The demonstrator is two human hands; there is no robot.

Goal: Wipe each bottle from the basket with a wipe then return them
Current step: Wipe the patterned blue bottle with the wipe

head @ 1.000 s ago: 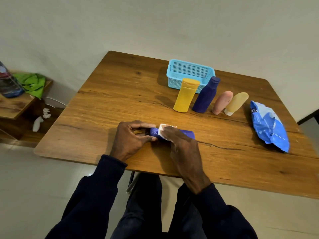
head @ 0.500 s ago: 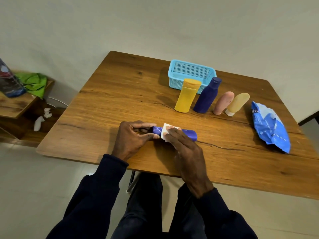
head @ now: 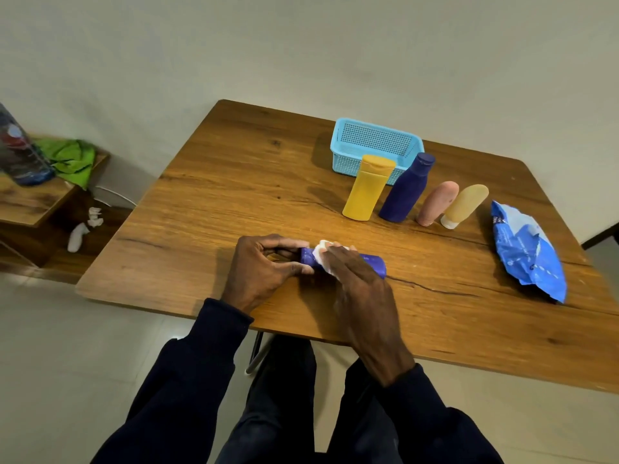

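A blue bottle (head: 373, 262) lies on its side near the front edge of the wooden table (head: 234, 182). My left hand (head: 261, 266) grips its cap end between thumb and fingers. My right hand (head: 358, 283) presses a white wipe (head: 323, 252) onto the bottle's body, fingers curled over it. Behind, a yellow bottle (head: 366, 190), a dark blue bottle (head: 407, 192), a pink bottle (head: 437, 202) and a tan bottle (head: 464, 204) stand in a row in front of the light blue basket (head: 375, 142).
A blue pack of wipes (head: 527, 252) lies at the table's right side. To the left stands a low wooden shelf (head: 30, 202) with a green cloth (head: 70, 159) and a plastic bottle (head: 20, 152). A wall rises behind the table.
My right hand with the wipe has shifted slightly along the blue bottle toward my left hand. My left hand keeps its hold.
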